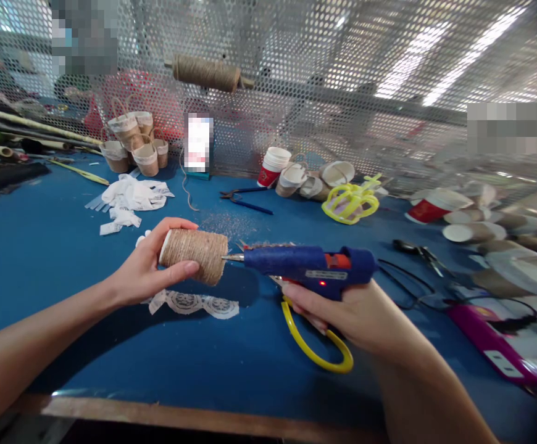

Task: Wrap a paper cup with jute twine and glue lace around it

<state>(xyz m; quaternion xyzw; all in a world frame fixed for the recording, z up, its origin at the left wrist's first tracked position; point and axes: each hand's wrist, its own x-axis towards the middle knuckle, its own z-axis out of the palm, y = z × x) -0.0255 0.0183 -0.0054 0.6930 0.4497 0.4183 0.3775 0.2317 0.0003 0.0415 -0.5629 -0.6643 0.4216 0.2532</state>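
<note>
My left hand (150, 268) is closed around a twine-wrapped paper cup (194, 254), held on its side above the blue table (65, 259). My right hand (352, 311) grips a blue hot glue gun (310, 264) with a small red light lit. Its metal nozzle touches the cup's bottom rim. A strip of white lace (194, 303) lies on the table under the cup. Yellow-handled scissors (317, 345) lie beneath my right hand.
Finished twine cups (134, 145) stand at the back left beside white lace scraps (129, 197). Pliers (245, 198), paper cups (296, 176) and a yellow plastic crown shape (352, 200) lie mid-back. Black scissors (419, 253) and more cups are at right. A twine spool (206, 73) hangs on the mesh wall.
</note>
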